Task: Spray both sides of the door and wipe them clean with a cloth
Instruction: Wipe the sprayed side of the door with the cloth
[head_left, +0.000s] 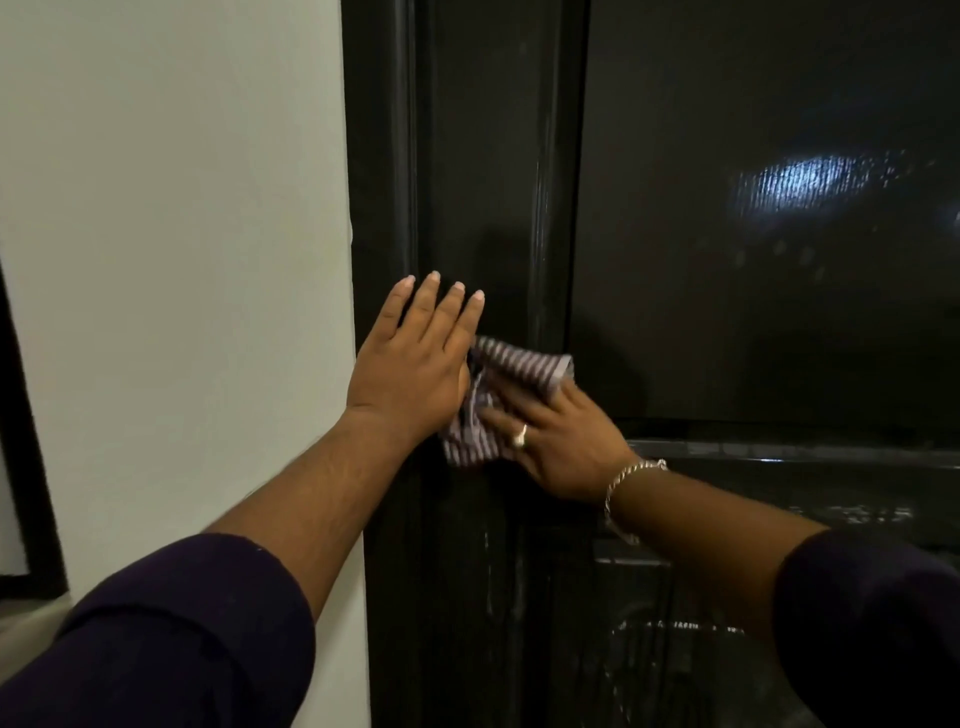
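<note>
The door (753, 312) fills the right half of the view, dark and glossy, with a pale wall (171, 260) to its left. A bright reflection sits high on the large upper panel, and faint spots and smears show below and beside it; whether they are spray or marks I cannot tell. Lower down, near the bottom of the view, pale streaks run down the door's face, which look like wet spray not yet wiped.

The left hand (415, 364) lies flat against the door's left edge strip, beside the frame, its fingers straight, slightly spread and pointing up. It holds nothing. It is probably there to steady the door so it does not swing under the pressure of wiping.

The right hand (550, 441) presses the cloth (498, 384), a bunched striped rag, against the same strip just right of the left hand. Its fingers lie extended over the cloth rather than curled round it, a flat press that spreads force across the fabric. A ring and a wrist chain show on this hand.

The cloth sits mid-height on the door, at the lower left corner of the upper panel, touching the edge of the left hand. No spray bottle is in view.

Judging by the streaks, wiping of this side is under way, with the lower part left to do.
</note>
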